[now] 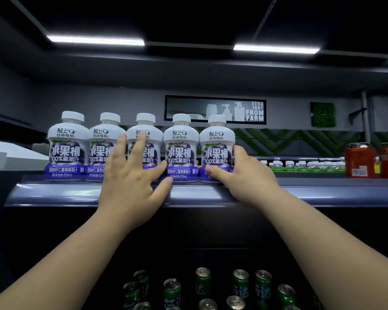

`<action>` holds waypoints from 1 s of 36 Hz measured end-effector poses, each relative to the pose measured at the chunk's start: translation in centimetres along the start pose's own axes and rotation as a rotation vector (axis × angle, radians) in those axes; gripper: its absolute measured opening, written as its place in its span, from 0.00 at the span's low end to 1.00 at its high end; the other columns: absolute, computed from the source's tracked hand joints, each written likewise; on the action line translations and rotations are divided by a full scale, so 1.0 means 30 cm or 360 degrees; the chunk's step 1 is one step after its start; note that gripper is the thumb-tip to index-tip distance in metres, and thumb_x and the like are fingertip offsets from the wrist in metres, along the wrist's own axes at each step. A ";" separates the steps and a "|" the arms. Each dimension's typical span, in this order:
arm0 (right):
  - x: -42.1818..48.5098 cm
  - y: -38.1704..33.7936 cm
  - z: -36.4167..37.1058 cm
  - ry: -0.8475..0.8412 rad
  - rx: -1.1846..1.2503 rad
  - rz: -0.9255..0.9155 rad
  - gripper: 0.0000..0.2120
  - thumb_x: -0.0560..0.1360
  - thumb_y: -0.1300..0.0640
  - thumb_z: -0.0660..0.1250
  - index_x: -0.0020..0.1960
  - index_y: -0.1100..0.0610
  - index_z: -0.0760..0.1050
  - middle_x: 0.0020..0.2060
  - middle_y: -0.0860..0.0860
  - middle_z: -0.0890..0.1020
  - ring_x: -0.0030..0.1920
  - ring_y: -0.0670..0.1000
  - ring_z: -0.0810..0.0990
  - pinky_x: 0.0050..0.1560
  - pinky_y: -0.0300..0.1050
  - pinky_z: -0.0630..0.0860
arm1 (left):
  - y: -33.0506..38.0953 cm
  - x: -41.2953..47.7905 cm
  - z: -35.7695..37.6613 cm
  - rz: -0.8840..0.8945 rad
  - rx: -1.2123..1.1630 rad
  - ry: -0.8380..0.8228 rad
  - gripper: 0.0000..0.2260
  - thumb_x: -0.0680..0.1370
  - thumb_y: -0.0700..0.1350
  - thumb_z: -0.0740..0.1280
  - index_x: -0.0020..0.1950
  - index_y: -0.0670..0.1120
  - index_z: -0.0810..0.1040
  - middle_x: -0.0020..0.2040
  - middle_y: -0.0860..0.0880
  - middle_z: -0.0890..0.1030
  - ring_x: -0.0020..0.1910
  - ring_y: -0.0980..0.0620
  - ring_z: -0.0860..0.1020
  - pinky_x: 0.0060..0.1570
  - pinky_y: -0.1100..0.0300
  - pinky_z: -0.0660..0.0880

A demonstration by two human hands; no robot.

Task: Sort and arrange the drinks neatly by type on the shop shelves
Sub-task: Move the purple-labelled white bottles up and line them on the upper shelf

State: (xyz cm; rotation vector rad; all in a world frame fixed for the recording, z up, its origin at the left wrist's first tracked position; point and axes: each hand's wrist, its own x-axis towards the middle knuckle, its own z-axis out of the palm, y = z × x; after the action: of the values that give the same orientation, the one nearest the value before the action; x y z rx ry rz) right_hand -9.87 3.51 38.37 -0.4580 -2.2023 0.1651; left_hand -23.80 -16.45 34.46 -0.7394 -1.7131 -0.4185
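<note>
Five grape juice bottles [181, 148] stand upright in a tight row at the front of the shelf [76, 193]. The left hand [130, 182] is spread, its fingers [139, 144] straight and released, resting against the second and third bottles. The right hand [244, 175] grasps the end bottle [217, 151] on the right, thumb across its lower label. Green cans [203, 280] stand lower down; red cans [360, 159] stand further right
</note>
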 end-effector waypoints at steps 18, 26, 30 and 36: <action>-0.032 -0.022 0.012 0.0185 -0.0107 -0.0022 0.32 0.75 0.28 0.60 0.62 0.55 0.65 0.56 0.53 0.81 0.56 0.59 0.80 0.45 0.50 0.67 | 0.003 -0.001 -0.004 -0.0057 -0.0032 -0.0150 0.29 0.73 0.66 0.52 0.68 0.56 0.75 0.81 0.44 0.54 0.79 0.41 0.51 0.71 0.40 0.60; -0.080 -0.019 0.040 0.0325 -0.0226 -0.0223 0.46 0.74 0.27 0.58 0.81 0.49 0.45 0.76 0.54 0.65 0.71 0.58 0.70 0.65 0.55 0.68 | 0.018 0.002 -0.031 -0.0017 -0.0024 -0.0200 0.31 0.74 0.65 0.52 0.75 0.56 0.68 0.80 0.42 0.56 0.79 0.39 0.53 0.71 0.39 0.59; -0.114 -0.007 0.054 0.0126 -0.0448 -0.0388 0.39 0.77 0.28 0.48 0.82 0.41 0.39 0.82 0.59 0.49 0.74 0.57 0.66 0.68 0.54 0.64 | 0.040 -0.011 -0.030 0.0283 0.0042 -0.0219 0.27 0.77 0.60 0.53 0.75 0.54 0.70 0.77 0.41 0.66 0.75 0.37 0.63 0.72 0.38 0.60; -0.124 -0.003 0.051 0.0063 -0.0486 -0.0407 0.38 0.79 0.29 0.46 0.82 0.42 0.36 0.82 0.62 0.45 0.78 0.57 0.59 0.73 0.54 0.58 | 0.084 -0.045 -0.029 0.0210 -0.0027 -0.0293 0.25 0.79 0.55 0.51 0.76 0.53 0.69 0.76 0.44 0.69 0.72 0.44 0.70 0.72 0.41 0.62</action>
State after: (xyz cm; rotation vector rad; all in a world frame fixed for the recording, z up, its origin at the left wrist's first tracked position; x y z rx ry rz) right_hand -8.99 2.06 34.70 -0.3364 -2.2313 -0.3184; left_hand -21.29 -15.48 33.15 -0.9213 -1.8211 -0.2807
